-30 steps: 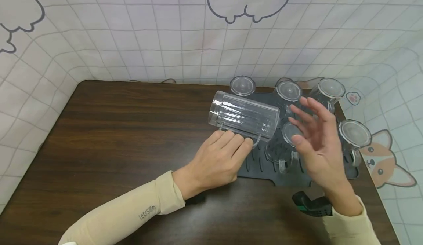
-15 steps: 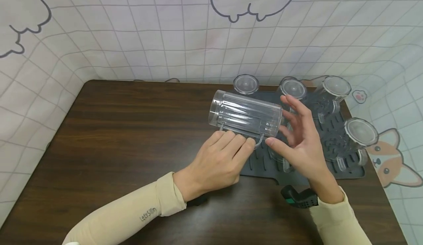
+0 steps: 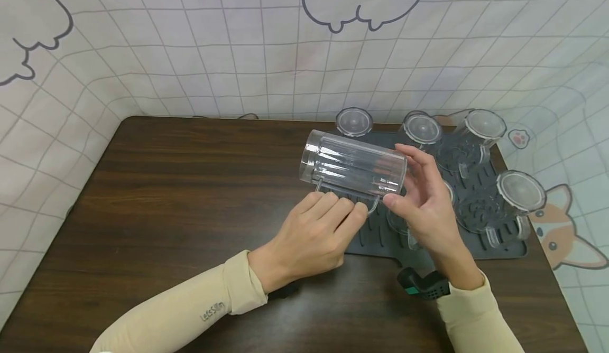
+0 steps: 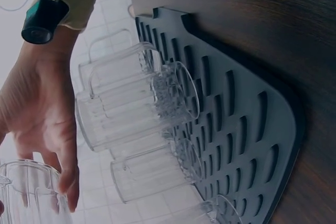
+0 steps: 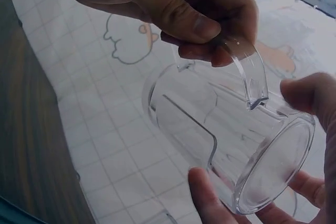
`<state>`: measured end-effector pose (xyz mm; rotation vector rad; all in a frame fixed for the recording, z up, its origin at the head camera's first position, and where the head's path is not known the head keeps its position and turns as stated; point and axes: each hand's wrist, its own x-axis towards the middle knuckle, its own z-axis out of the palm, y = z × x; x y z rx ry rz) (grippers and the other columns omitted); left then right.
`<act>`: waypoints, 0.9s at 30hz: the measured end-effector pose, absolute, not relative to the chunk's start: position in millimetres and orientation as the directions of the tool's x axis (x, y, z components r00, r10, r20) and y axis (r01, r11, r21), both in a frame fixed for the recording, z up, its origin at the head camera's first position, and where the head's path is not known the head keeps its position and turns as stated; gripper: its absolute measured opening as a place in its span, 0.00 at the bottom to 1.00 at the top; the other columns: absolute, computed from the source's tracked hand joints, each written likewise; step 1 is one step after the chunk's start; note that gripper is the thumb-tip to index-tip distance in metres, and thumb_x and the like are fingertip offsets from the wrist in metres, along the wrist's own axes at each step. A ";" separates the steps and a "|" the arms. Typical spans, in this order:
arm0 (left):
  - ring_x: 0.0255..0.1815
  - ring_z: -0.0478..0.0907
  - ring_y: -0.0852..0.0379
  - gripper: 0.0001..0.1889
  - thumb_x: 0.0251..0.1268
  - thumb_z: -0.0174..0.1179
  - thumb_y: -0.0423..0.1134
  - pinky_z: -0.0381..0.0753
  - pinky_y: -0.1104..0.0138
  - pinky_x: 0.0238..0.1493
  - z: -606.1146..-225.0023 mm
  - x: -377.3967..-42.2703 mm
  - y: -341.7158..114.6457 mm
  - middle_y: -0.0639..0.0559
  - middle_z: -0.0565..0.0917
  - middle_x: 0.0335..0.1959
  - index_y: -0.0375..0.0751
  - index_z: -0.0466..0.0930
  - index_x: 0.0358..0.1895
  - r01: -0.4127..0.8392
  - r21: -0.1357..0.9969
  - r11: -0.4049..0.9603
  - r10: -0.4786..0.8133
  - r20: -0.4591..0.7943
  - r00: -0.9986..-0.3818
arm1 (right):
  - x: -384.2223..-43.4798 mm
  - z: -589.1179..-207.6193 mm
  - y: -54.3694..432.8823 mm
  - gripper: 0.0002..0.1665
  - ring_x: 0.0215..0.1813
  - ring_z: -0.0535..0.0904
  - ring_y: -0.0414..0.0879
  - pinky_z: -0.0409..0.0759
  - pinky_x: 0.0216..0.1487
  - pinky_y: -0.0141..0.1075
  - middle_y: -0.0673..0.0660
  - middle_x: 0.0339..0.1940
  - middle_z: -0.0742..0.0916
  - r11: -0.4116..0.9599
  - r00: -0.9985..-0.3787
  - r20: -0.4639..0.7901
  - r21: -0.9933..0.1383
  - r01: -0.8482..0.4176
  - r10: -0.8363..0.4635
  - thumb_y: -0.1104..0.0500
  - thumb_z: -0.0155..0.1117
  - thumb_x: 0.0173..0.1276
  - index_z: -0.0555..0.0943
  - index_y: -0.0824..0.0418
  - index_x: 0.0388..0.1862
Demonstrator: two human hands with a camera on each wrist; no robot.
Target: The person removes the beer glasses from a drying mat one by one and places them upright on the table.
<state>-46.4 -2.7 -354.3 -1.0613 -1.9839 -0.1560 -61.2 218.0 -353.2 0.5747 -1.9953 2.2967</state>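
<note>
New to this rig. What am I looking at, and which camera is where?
No robot here: a person works with bare hands. The head view is from a camera worn on the head, looking forward and down; each wrist view is from a camera on that wrist. The left hand grips the handle of a clear mug held sideways; the right hand holds one end. On the brown table, a dark ridged mat carries other mugs.

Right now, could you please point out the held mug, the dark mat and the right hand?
Held mug [image 3: 354, 164]: head view, clear side wall.
Dark mat [image 4: 247, 98]: left wrist view, bare top surface.
Right hand [image 3: 428, 211]: head view, middle, near thumb's base.
</note>
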 end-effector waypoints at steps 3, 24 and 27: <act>0.27 0.71 0.60 0.09 0.72 0.51 0.32 0.68 0.71 0.34 -356.1 -45.3 -3.7 0.57 0.79 0.29 0.44 0.81 0.44 0.732 -0.267 0.627 0.628 0.729 -0.272 | -61.0 -354.8 217.0 0.47 0.67 0.78 0.47 0.88 0.56 0.31 0.59 0.69 0.74 -0.158 -0.934 0.301 -0.949 -0.273 -0.191 0.83 0.58 0.60 0.64 0.60 0.77; 0.38 0.81 0.58 0.18 0.67 0.51 0.30 0.79 0.70 0.41 -353.7 -42.6 -7.9 0.57 0.88 0.38 0.41 0.86 0.55 0.787 -0.213 0.579 0.648 0.706 -0.285 | -62.9 -358.1 221.0 0.46 0.64 0.82 0.44 0.89 0.53 0.31 0.56 0.68 0.77 -0.118 -0.926 0.337 -0.940 -0.320 -0.170 0.85 0.61 0.56 0.67 0.61 0.74; 0.44 0.84 0.57 0.19 0.68 0.53 0.29 0.83 0.68 0.47 -352.5 -43.9 -8.9 0.55 0.90 0.42 0.41 0.85 0.57 0.814 -0.173 0.554 0.631 0.725 -0.276 | -63.4 -355.9 221.2 0.46 0.64 0.82 0.44 0.89 0.54 0.31 0.57 0.68 0.77 -0.130 -0.922 0.349 -0.935 -0.331 -0.167 0.85 0.61 0.56 0.67 0.62 0.73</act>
